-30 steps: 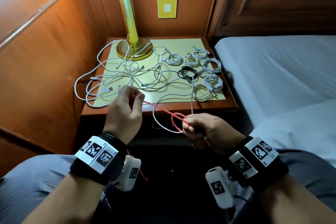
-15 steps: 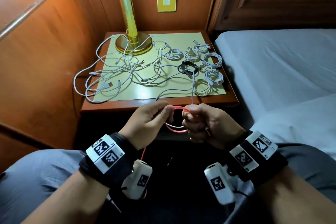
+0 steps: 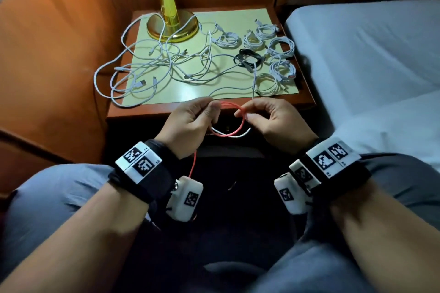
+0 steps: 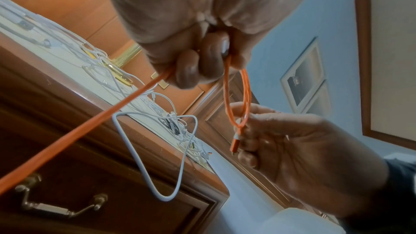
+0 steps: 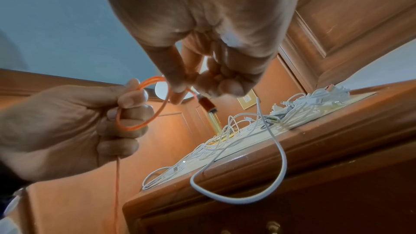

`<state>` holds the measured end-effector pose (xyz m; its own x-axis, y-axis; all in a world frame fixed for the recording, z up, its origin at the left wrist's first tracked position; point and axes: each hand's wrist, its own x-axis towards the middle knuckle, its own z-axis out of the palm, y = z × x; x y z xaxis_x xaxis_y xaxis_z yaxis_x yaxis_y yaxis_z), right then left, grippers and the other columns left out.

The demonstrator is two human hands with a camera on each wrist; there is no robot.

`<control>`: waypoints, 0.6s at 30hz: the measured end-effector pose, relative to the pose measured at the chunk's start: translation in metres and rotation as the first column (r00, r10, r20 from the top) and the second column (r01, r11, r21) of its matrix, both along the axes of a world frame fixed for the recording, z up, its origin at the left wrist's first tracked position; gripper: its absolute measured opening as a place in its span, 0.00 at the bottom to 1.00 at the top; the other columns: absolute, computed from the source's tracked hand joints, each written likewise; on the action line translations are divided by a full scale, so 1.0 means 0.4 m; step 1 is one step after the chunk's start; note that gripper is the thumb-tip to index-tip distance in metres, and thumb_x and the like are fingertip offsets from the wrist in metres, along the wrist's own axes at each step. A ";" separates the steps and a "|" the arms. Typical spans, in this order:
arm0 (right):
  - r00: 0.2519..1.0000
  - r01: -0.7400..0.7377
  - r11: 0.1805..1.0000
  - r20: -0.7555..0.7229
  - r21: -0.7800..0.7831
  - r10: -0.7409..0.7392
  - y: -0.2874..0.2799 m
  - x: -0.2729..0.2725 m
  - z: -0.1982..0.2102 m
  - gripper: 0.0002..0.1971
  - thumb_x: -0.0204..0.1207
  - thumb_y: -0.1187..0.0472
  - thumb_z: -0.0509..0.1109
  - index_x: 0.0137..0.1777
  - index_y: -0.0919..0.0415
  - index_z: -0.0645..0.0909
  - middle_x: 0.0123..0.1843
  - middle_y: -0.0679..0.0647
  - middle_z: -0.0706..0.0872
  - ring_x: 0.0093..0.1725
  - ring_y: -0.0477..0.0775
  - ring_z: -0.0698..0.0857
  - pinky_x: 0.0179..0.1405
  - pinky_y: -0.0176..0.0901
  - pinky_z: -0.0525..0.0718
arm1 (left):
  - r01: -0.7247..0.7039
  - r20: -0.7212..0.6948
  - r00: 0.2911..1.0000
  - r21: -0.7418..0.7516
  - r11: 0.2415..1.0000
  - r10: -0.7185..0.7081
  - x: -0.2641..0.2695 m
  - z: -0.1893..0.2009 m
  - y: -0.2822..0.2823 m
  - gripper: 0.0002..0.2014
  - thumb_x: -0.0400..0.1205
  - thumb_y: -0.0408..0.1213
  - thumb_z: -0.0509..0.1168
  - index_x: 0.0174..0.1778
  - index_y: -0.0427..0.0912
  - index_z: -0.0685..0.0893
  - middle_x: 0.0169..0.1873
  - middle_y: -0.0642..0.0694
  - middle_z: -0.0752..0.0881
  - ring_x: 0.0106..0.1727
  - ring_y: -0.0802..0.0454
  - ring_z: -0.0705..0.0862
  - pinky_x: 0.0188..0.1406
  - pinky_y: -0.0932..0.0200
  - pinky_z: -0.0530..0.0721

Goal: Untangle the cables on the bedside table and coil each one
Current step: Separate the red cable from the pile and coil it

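Both hands hold a red-orange cable in a small loop in front of the bedside table. My left hand pinches the loop's left side, and the cable's free length runs down from it toward my lap. My right hand pinches the loop's right side together with the orange plug. A tangle of white cables covers the left of the table top. Several coiled white cables and a black coil lie at the right.
A brass lamp stands at the back left of the table. One white cable hangs in a loop over the table's front edge, above the drawer handle. The bed is on the right, a wooden wall panel on the left.
The left hand came from the table edge to meet the right hand; the straight red cable is now gathered into a round loop held between both hands.
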<state>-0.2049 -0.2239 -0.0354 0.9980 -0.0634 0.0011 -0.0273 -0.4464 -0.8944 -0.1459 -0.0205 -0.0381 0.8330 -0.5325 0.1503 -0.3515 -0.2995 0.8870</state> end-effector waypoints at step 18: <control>0.931 -0.070 0.517 -0.131 0.853 0.342 0.007 -0.018 0.016 0.10 0.81 0.61 0.65 0.42 0.62 0.86 0.46 0.56 0.88 0.44 0.50 0.83 0.47 0.44 0.84 | 0.121 -0.115 0.986 -0.002 0.993 -0.121 0.007 0.009 0.017 0.19 0.87 0.51 0.57 0.33 0.44 0.75 0.22 0.56 0.70 0.22 0.57 0.66 0.23 0.64 0.66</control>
<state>-0.2120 -0.2210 -0.0290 0.9336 0.3074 -0.1843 -0.3156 0.4613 -0.8292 -0.1431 -0.0138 -0.0345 0.7740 -0.6308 0.0546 -0.2812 -0.2652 0.9223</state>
